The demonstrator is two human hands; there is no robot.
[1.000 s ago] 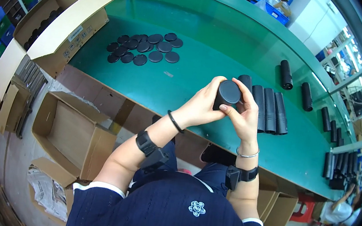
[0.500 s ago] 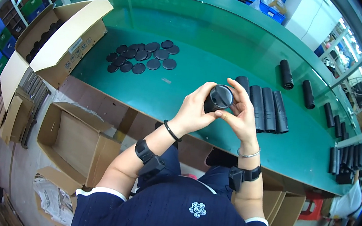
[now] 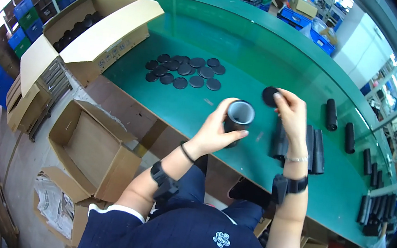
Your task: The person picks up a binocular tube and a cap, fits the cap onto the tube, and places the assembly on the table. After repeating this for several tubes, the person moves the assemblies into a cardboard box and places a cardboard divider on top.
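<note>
My left hand (image 3: 213,131) is wrapped round a black tube (image 3: 240,114), held upright above the table's near edge. Its mouth faces up, and the pale grey inside wall shows. To the right, my right hand (image 3: 294,116) pinches a black round cap (image 3: 269,97) between thumb and fingers, apart from the tube. Several similar black round caps (image 3: 184,69) lie loosely grouped farther left on the green table (image 3: 171,106). Beneath and beside my right forearm, a row of black tubes (image 3: 319,152) lies side by side, partly hidden by the arm.
An open carton (image 3: 106,28) holding black pieces stands at the table's left end. More tubes (image 3: 349,138) lie along the right side, with a cluster (image 3: 378,213) at the far right. An open cardboard box (image 3: 90,148) sits lower left, near a box of crumpled paper (image 3: 54,208).
The cap has come off the tube's top and moved right in my right hand, baring the open mouth. My left hand still holds the tube. The whole view has shifted.
</note>
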